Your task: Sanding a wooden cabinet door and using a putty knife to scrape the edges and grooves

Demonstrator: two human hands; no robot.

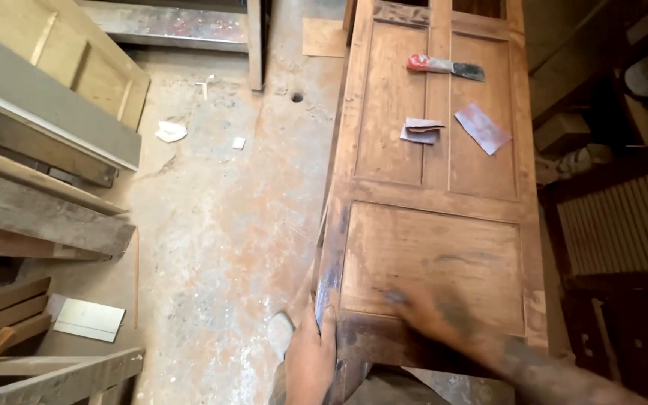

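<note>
Sanding the near end of a wooden door laid flat.

The left hand (310, 360) grips the door's (429, 247) near left edge at about 7 o'clock, fingers curled shut over the wood to steady it. The right hand (433, 315) lies on the lower panel at about 5 o'clock, smeared by motion blur, so I cannot tell how its fingers are set or whether a sheet sits under the palm. Judging by the blur and the dulled patch of wood there, the rubbing step looks to be in hand. Farther up, toward 12 o'clock, a folded piece of sandpaper (420, 130) and a flat sheet (481, 128) rest on the upper panels, with a red-handled scraper (445, 67) beyond them. The next stroke calls for even pressure along the grain while the left hand holds firm.
</note>
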